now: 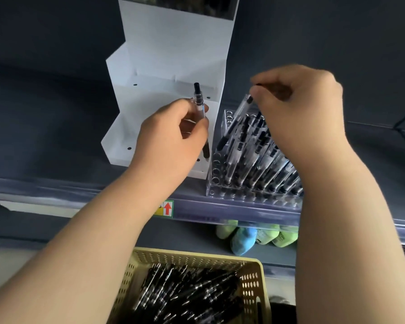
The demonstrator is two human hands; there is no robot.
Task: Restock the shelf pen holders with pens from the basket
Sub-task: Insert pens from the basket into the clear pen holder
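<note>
Shelf (220, 206) carrying a white tiered stand (173, 54) and, to its right, a clear pen holder (222, 183); near, a yellow basket (255, 277) of pens; left hand (171, 136) pinching an upright pen (199, 99); right hand (299, 108) pinching a slanted pen (234, 122) over the holder

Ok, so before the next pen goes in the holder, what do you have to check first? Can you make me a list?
1. Right hand has hold of its pen: ok, pinched at the top end.
2. That pen's tip sits over a hole of the clear pen holder: cannot tell, it hangs tilted.
3. Free holes left: ok, the left columns are open.
4. Left hand has a spare pen ready: ok, held upright.
5. Basket has pens left: ok, plenty.
6. White stand is out of the way: ok, it stands beside the holder.
</note>
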